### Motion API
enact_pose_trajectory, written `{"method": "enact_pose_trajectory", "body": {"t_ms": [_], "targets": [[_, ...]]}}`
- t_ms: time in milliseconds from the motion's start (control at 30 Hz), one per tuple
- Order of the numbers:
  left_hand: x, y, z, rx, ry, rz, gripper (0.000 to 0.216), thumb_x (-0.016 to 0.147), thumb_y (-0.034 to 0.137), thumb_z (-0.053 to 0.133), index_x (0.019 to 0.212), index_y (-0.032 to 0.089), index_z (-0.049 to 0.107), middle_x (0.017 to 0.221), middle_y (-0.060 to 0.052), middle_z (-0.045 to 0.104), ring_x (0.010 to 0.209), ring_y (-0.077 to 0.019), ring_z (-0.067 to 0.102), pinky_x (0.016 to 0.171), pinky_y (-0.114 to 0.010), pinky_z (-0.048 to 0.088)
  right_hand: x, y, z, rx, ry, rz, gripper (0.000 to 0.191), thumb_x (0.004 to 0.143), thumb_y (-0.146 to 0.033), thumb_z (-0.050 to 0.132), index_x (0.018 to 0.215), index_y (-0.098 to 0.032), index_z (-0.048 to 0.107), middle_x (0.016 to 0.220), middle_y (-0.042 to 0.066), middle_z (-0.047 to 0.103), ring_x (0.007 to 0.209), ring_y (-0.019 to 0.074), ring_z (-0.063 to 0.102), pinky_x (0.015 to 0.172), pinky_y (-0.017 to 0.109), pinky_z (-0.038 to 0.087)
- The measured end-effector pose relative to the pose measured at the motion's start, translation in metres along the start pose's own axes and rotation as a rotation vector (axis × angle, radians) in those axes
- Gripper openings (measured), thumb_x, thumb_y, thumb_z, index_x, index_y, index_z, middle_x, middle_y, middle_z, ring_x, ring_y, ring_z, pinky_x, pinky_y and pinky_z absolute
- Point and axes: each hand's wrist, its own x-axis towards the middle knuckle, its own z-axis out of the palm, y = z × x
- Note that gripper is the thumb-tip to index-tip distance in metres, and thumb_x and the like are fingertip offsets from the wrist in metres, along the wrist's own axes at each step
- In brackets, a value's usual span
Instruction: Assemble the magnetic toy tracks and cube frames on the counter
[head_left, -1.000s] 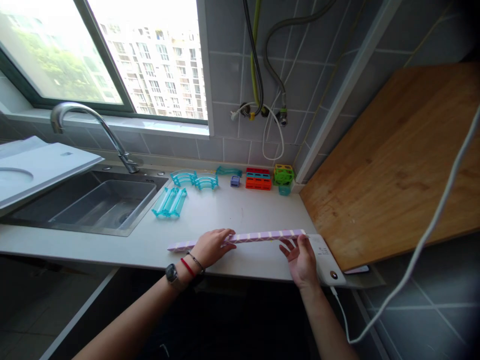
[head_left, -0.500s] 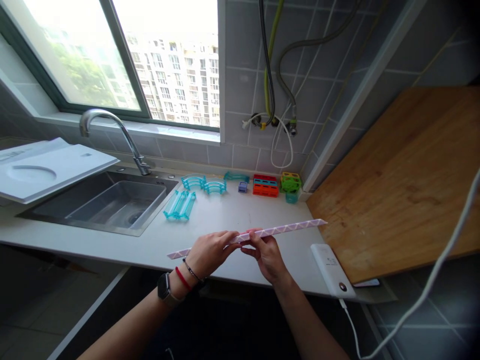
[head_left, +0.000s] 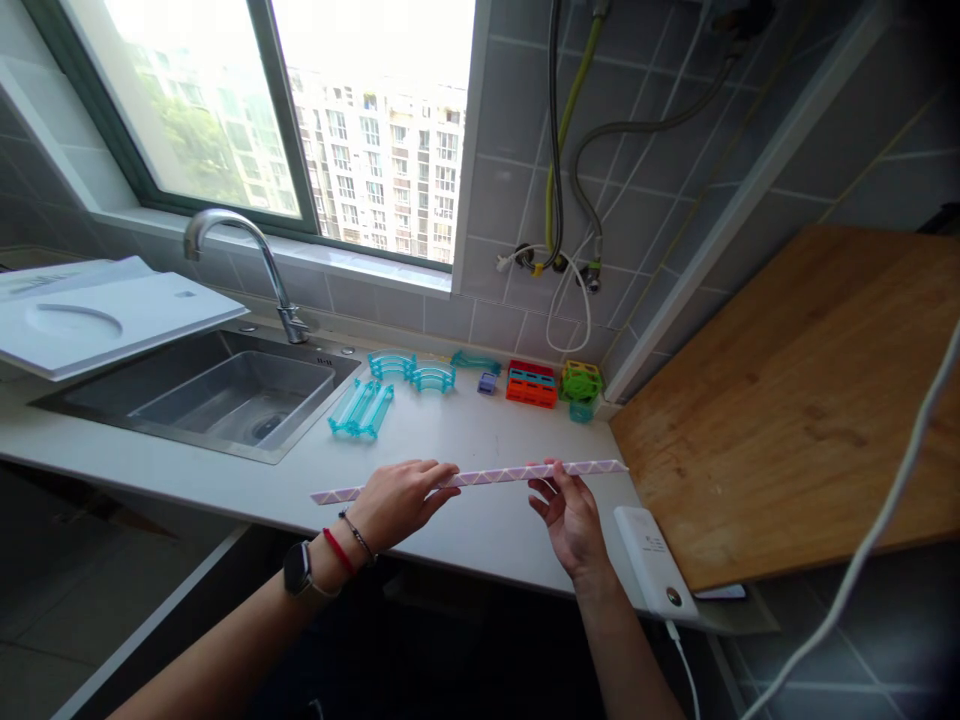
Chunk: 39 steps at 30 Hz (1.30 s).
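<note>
A long, thin purple strip (head_left: 495,476) with a pale zigzag pattern stretches left to right above the white countertop (head_left: 465,430). My left hand (head_left: 397,500) grips it left of the middle, fingers laid along its top, a watch and bracelets on the wrist. My right hand (head_left: 571,515) holds it from below near the right end, thumb and fingers pinched on the strip. Both ends of the strip stick out past my hands.
Teal curved and straight track pieces (head_left: 361,407), a small purple block (head_left: 487,382), red-orange blocks (head_left: 534,385) and a green piece (head_left: 580,381) lie at the back. Sink (head_left: 217,400) and tap (head_left: 247,260) are at left, a wooden board (head_left: 795,400) and a white power bank (head_left: 654,560) at right.
My right hand slid from the strip's middle back toward its right end. The strip dropped from a tilt to nearly level and shifted a little left.
</note>
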Motion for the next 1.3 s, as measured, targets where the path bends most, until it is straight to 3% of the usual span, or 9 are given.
{"method": "enact_pose_trajectory", "body": {"t_ms": [167,300,400,567,667,733,833,1067,1300], "targets": [[0.001,-0.011,0.008,0.012,0.011,-0.015,0.028,0.1,0.041,0.048,0.119,0.028,0.064,0.097,-0.005,0.072,0.089,-0.0209,0.066,0.071,-0.028,0.048,0.005,-0.002,-0.018,0.025,0.077,-0.039,0.032,0.08,-0.046,0.077,0.103,-0.025,0.067,0.102,0.001,0.077,0.081,0.0166,0.074,0.061,0.026,0.062],[0.013,-0.021,0.019,-0.016,0.008,0.01,0.025,0.099,0.035,0.05,0.118,0.027,0.066,0.098,-0.006,0.071,0.093,-0.023,0.064,0.082,-0.034,0.049,0.002,0.0,-0.051,0.019,0.19,-0.118,0.03,0.078,-0.04,0.08,0.101,-0.028,0.065,0.093,-0.003,0.077,0.075,0.0136,0.074,0.06,0.022,0.061],[0.028,-0.021,0.032,-0.107,-0.037,0.021,0.026,0.097,0.035,0.054,0.118,0.025,0.067,0.101,-0.007,0.07,0.093,-0.0228,0.065,0.084,-0.034,0.05,-0.01,-0.002,-0.076,0.019,0.242,-0.181,0.039,0.077,-0.035,0.081,0.111,-0.031,0.062,0.099,-0.003,0.076,0.077,0.0136,0.074,0.065,0.025,0.063],[0.061,0.007,0.055,-0.357,-0.159,0.077,0.033,0.101,0.037,0.045,0.123,0.025,0.064,0.109,-0.007,0.068,0.093,-0.0204,0.068,0.084,-0.031,0.052,-0.031,-0.006,-0.085,0.061,0.221,-0.261,0.048,0.085,-0.039,0.073,0.131,-0.038,0.055,0.127,0.002,0.068,0.115,0.0208,0.067,0.091,0.041,0.059],[0.081,0.028,0.066,-0.35,-0.109,0.039,0.035,0.101,0.03,0.042,0.129,0.022,0.062,0.108,-0.009,0.066,0.094,-0.0213,0.067,0.086,-0.032,0.052,-0.031,0.003,-0.08,-0.044,0.124,-0.213,0.053,0.086,-0.04,0.072,0.135,-0.036,0.055,0.144,0.005,0.057,0.129,0.0249,0.057,0.1,0.046,0.053],[0.091,0.036,0.071,-0.327,-0.069,0.03,0.037,0.099,0.024,0.044,0.132,0.022,0.061,0.107,-0.009,0.065,0.094,-0.0214,0.067,0.087,-0.033,0.052,-0.026,0.017,-0.08,-0.16,0.151,-0.207,0.042,0.084,-0.041,0.073,0.123,-0.029,0.065,0.137,0.008,0.062,0.125,0.0252,0.059,0.097,0.042,0.054],[0.101,0.038,0.074,-0.299,-0.034,0.019,0.036,0.097,0.021,0.047,0.131,0.023,0.062,0.107,-0.009,0.064,0.093,-0.0211,0.066,0.085,-0.032,0.052,-0.02,0.038,-0.084,-0.336,0.226,-0.257,0.028,0.086,-0.045,0.069,0.103,-0.023,0.071,0.11,0.009,0.072,0.103,0.0232,0.068,0.086,0.036,0.057],[0.121,-0.004,0.08,-0.148,-0.006,0.088,0.031,0.094,0.017,0.054,0.121,0.027,0.066,0.107,-0.008,0.068,0.097,-0.0246,0.061,0.088,-0.038,0.048,-0.031,0.042,-0.074,-0.832,-0.005,-0.432,0.022,0.095,-0.037,0.056,0.095,-0.02,0.069,0.09,0.007,0.071,0.086,0.0216,0.067,0.081,0.031,0.052],[0.167,-0.047,0.108,-0.167,-0.017,0.111,0.029,0.09,0.015,0.057,0.115,0.022,0.07,0.107,-0.009,0.071,0.097,-0.0252,0.063,0.091,-0.039,0.049,-0.037,0.051,-0.069,-1.078,-0.029,-0.589,0.018,0.097,-0.026,0.048,0.098,-0.021,0.066,0.088,0.005,0.07,0.083,0.0207,0.067,0.078,0.03,0.051]]}}
